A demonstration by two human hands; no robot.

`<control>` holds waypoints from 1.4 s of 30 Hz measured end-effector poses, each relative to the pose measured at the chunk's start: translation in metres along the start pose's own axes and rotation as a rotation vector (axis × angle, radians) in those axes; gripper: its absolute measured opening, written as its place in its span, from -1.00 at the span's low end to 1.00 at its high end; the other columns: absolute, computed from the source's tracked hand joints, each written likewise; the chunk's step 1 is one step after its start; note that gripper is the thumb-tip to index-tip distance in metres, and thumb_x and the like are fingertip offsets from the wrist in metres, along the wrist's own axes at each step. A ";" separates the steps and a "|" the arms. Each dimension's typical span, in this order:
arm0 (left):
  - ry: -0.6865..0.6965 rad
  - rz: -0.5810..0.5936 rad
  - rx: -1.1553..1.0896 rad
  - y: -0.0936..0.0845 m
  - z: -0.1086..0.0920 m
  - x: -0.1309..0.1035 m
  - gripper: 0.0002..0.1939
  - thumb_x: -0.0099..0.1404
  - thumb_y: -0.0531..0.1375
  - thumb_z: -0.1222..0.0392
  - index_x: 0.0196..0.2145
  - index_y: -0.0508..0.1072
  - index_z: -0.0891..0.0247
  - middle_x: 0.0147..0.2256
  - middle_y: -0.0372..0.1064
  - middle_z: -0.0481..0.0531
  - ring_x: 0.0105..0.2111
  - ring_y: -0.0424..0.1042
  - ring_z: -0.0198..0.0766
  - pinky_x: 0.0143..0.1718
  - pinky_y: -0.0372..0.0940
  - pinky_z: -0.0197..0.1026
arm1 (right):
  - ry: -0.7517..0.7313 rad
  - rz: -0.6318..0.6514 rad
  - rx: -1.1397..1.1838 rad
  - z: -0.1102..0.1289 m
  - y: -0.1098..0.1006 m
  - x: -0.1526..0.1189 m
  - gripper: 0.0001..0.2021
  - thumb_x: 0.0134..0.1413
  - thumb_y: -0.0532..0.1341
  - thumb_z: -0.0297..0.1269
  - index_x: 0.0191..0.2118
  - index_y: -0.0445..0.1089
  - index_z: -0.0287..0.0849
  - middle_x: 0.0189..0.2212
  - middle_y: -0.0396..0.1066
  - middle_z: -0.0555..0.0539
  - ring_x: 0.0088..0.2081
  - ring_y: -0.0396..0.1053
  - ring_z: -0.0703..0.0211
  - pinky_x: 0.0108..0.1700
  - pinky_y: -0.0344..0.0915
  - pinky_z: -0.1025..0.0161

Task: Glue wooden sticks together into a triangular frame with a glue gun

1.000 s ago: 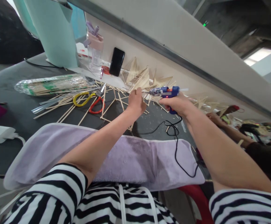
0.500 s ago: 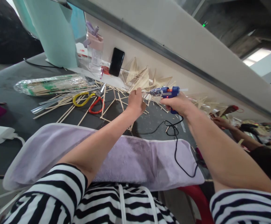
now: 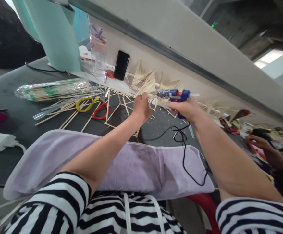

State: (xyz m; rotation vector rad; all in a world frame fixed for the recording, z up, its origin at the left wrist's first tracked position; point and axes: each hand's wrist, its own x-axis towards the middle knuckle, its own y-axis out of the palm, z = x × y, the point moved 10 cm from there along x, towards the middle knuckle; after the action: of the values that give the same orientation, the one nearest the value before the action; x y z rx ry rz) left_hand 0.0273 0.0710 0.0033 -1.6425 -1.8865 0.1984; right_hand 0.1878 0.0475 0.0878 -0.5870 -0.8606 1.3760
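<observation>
Right hand [image 3: 189, 107] grasps glue gun [image 3: 178, 95] at one o'clock, left hand [image 3: 141, 106], fingers curled, meets stick frame [image 3: 113, 112] at eleven, hold hidden from me; fanned stick shapes [image 3: 148, 84] at twelve look built, loose sticks [image 3: 68, 119] at ten lie unjoined.

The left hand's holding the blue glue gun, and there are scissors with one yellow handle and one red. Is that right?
Not quite: the head view shows the blue glue gun in the right hand, not the left hand. The scissors do have one yellow handle and one red.
</observation>
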 end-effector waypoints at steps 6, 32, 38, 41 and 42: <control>0.025 -0.008 0.020 -0.002 -0.001 -0.002 -0.39 0.04 0.20 0.46 0.09 0.24 0.39 0.06 0.27 0.38 0.10 0.30 0.10 0.11 0.23 -0.02 | -0.010 -0.061 0.556 -0.024 0.015 0.000 -0.82 -0.22 0.36 -0.21 -0.46 0.44 -0.18 -0.59 0.41 0.02 -0.64 0.23 0.34 -0.58 0.24 0.32; 0.046 0.004 0.070 0.002 0.000 -0.003 -0.28 0.03 0.18 0.47 0.17 0.13 0.39 0.10 0.22 0.39 0.17 0.24 0.10 0.18 0.19 0.04 | -0.017 -0.011 0.606 -0.063 0.066 -0.022 -0.78 -0.10 0.37 -0.08 -0.46 0.42 -0.09 -0.68 0.31 0.10 -0.64 0.27 0.24 -0.53 0.23 0.23; 0.055 -0.004 0.050 0.000 -0.003 -0.003 -0.30 0.02 0.15 0.51 0.15 0.16 0.41 0.09 0.22 0.41 0.19 0.23 0.12 0.18 0.19 0.05 | 0.041 -0.013 0.559 -0.079 0.076 -0.025 -0.79 -0.11 0.36 -0.09 -0.50 0.42 -0.10 -0.73 0.29 0.09 -0.66 0.24 0.25 -0.57 0.21 0.25; 0.063 -0.012 0.050 -0.001 -0.004 -0.003 -0.32 0.02 0.15 0.50 0.15 0.17 0.41 0.08 0.23 0.39 0.19 0.22 0.10 0.19 0.19 0.02 | 0.125 -0.049 0.663 -0.086 0.072 -0.032 -0.79 -0.16 0.37 -0.11 -0.52 0.42 -0.11 -0.73 0.27 0.09 -0.68 0.19 0.29 -0.59 0.22 0.27; 0.060 -0.011 0.047 -0.002 -0.003 -0.004 -0.32 0.03 0.15 0.51 0.14 0.17 0.42 0.08 0.24 0.39 0.19 0.22 0.10 0.19 0.19 0.02 | 0.137 -0.052 0.746 -0.085 0.070 -0.035 -0.79 -0.17 0.37 -0.12 -0.52 0.41 -0.12 -0.70 0.28 0.09 -0.67 0.17 0.31 -0.60 0.22 0.28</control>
State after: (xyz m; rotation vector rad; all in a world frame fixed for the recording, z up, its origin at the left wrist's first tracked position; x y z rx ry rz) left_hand 0.0277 0.0663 0.0056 -1.5888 -1.8326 0.1859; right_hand 0.2151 0.0330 -0.0234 -0.0747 -0.2070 1.4636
